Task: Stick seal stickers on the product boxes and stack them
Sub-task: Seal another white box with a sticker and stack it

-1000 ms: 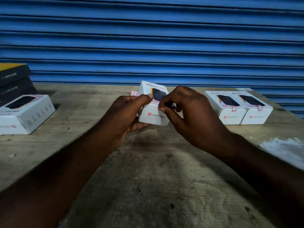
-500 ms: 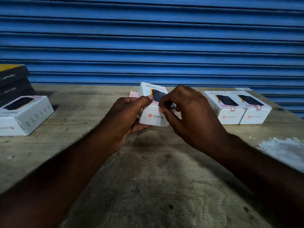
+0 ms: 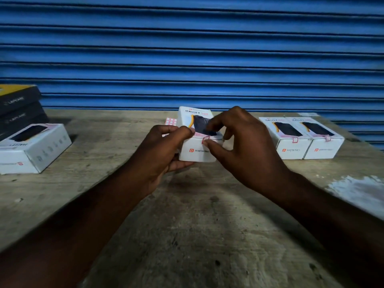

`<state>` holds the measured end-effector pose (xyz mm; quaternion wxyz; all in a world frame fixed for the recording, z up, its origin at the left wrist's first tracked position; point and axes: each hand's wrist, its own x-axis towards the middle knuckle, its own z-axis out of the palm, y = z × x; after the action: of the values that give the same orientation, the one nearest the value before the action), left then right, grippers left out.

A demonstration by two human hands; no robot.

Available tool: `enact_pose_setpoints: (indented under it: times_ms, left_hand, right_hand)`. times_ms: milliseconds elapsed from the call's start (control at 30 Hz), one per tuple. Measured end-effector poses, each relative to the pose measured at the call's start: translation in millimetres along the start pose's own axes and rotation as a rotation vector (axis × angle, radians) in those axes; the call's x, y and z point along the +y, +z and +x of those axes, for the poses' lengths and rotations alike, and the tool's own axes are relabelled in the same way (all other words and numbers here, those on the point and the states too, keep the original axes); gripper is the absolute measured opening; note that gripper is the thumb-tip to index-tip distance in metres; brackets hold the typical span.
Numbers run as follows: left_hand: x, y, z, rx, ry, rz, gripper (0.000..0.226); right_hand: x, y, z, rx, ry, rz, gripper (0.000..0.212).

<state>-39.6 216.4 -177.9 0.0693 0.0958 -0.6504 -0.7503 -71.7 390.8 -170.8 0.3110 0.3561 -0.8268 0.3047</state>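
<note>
Now, at your far left a stack of dark boxes (image 3: 18, 109) stands behind a white box (image 3: 35, 148) lying flat on the surface (image 3: 187, 225). Toward the middle, your left hand (image 3: 164, 150) grips the product box (image 3: 192, 151), its fingers (image 3: 180, 164) curled under and round the left wall and the thumb on the top edge. The box is tilted toward you, and a sticker sheet (image 3: 170, 122) peeks out behind it.

Judge this box light and stiff, thin card that dents at the corners, with a smooth print that may slip. Hold it by the side walls, not the lid.

The seal sticker (image 3: 205, 139) folds over the top front edge. Your right hand (image 3: 245, 150) pinches it there, forefinger on the top face and thumb on the front face below. The sticker looks thin and floppy, so it probably creases easily. Press from the fold outward.

Farther right, two sealed boxes (image 3: 291, 140) sit touching side by side on the surface, apart from your right hand.
</note>
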Motion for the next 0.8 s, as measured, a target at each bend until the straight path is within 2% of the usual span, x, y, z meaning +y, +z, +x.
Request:
enact_pose_setpoints:
  times_ms: [67, 167, 333, 433, 533, 633, 800]
  left_hand:
    - [0.8, -1.3, 0.4, -0.031, 0.004, -0.008, 0.04]
    - [1.6, -2.1, 1.0, -0.038, 0.018, 0.003, 0.037]
    - [-0.2, -0.2, -1.2, -0.033, 0.04, -0.009, 0.05]
    - [1.2, 0.0, -1.5, -0.035, 0.061, -0.046, 0.035]
    - [3.0, -0.5, -0.9, -0.031, 0.073, -0.068, 0.032]
    - [3.2, 0.1, -1.6, -0.031, 0.089, -0.043, 0.051]
    - [1.3, 1.4, -3.1, 0.003, 0.106, -0.031, 0.04]
  right_hand:
    - [0.3, 1.0, 0.5, 0.012, 0.05, 0.082, 0.013]
    - [-1.4, -0.1, 1.9, 0.005, 0.137, 0.21, 0.01]
    - [-2.3, 5.7, 2.7, 0.032, 0.343, 0.39, 0.011]
    - [-3.2, 11.5, 1.1, 0.1, 0.408, 0.474, 0.012]
    - [-8.3, 17.7, -1.4, 0.126, 0.481, 0.624, 0.011]
    - [-14.8, 17.3, -3.5, 0.081, 0.546, 0.823, 0.012]
    - [-19.2, 12.2, -4.6, 0.003, 0.709, 1.036, 0.02]
